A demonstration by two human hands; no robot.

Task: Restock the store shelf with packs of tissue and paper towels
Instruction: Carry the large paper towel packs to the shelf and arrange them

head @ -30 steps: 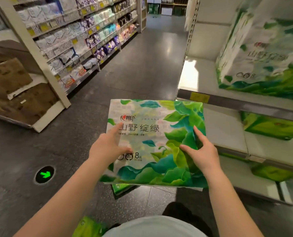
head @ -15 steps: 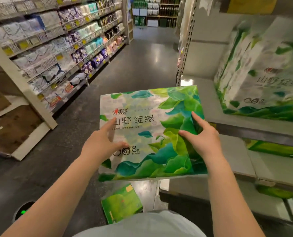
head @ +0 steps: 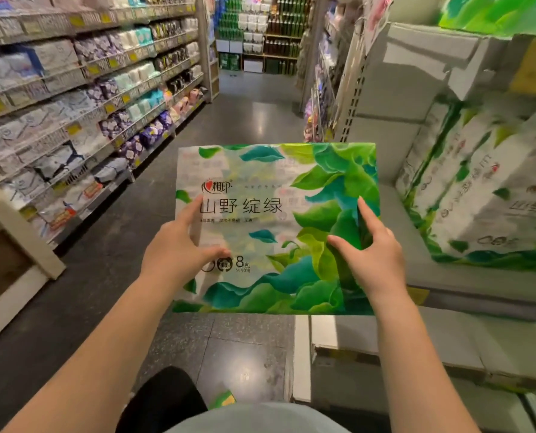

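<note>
store shelf (head: pixel 466 285) at right already carries matching packs (head: pixel 479 195); left hand (head: pixel 179 251) and right hand (head: pixel 373 257) both grip a tissue pack (head: pixel 273 226), not yet shelved.

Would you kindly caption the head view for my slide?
Both hands, left hand and right hand, hold a green leaf-print tissue pack beside a shelf of matching packs.
</note>
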